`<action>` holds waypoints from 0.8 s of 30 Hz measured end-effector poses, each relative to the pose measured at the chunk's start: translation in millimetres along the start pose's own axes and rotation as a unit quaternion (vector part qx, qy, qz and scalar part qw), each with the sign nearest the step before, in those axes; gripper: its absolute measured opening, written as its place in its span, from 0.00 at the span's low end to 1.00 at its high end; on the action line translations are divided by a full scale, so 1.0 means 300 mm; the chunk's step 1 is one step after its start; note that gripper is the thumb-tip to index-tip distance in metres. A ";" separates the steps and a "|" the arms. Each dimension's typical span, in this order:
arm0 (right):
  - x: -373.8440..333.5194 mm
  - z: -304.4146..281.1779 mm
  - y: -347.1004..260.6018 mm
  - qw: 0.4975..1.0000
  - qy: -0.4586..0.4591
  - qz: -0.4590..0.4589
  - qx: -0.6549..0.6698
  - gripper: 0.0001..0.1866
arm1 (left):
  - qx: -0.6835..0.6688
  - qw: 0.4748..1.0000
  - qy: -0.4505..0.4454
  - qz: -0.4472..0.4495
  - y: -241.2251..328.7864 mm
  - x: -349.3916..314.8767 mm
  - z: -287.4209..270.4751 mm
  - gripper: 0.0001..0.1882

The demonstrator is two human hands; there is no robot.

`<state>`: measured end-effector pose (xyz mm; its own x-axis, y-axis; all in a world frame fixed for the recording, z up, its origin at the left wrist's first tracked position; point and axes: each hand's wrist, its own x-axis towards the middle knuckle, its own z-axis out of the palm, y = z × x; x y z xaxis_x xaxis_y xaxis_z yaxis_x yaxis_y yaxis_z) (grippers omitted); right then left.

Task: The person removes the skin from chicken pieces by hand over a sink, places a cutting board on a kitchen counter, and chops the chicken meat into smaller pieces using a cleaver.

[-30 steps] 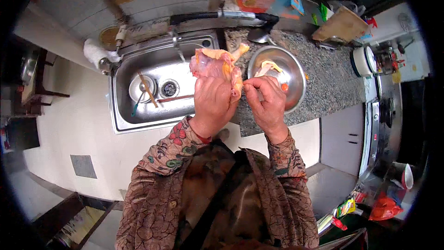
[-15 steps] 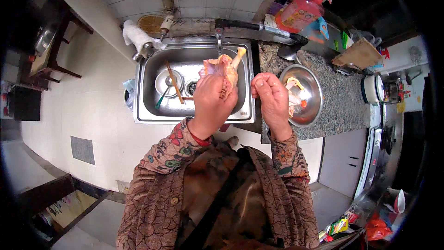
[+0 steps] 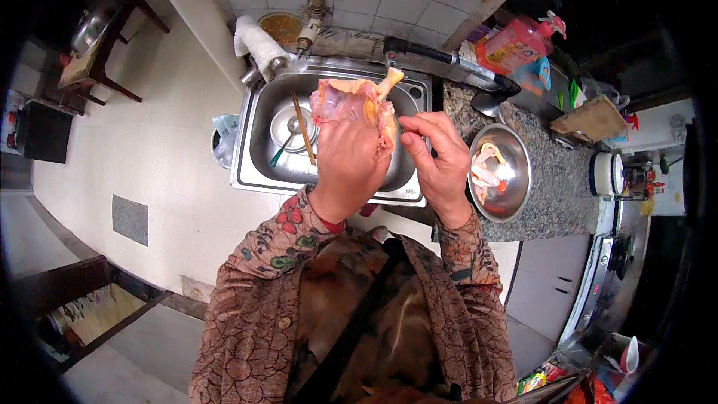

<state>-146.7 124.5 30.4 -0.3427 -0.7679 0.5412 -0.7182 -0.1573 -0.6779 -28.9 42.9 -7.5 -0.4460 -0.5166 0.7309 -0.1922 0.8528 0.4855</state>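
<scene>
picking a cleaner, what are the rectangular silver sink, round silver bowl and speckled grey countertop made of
The sink looks like glossy stainless steel: its rim reflects brightly. The bowl, probably polished stainless steel, gleams inside. The countertop could be dull granite or imitation stone: its mottled grain fits either.

I see a brown coat (image 3: 243, 329) webbed all over with dark crackle lines, a round button (image 3: 284, 322) on its left front. Its tan left sleeve (image 3: 271, 238) and right sleeve (image 3: 468, 253) bear red and green florals. A red cuff (image 3: 333, 226) peeks from the left one. A black strap (image 3: 345, 340) slants across a blotchy brown top (image 3: 400, 325).
</scene>
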 end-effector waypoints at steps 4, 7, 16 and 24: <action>0.017 0.017 0.001 1.000 -0.011 -0.008 -0.008 0.05 | 0.008 0.999 0.042 0.024 -0.022 0.017 0.009 0.06; 0.019 0.022 0.001 0.999 -0.034 -0.003 -0.015 0.03 | 0.009 0.999 0.041 0.028 -0.021 0.033 -0.004 0.05; -0.005 -0.017 0.011 0.991 -0.057 0.091 0.080 0.02 | -0.015 0.999 0.031 -0.010 -0.044 0.036 -0.008 0.09; 0.056 0.055 -0.044 0.994 -0.013 -0.092 -0.061 0.08 | -0.055 0.998 0.009 -0.038 -0.055 0.013 -0.029 0.11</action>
<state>-133.1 103.3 40.2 -0.1840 -0.7484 0.6372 -0.8360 -0.2218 -0.5019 -20.0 26.2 -8.5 -0.4178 -0.5818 0.6978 -0.1278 0.7980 0.5889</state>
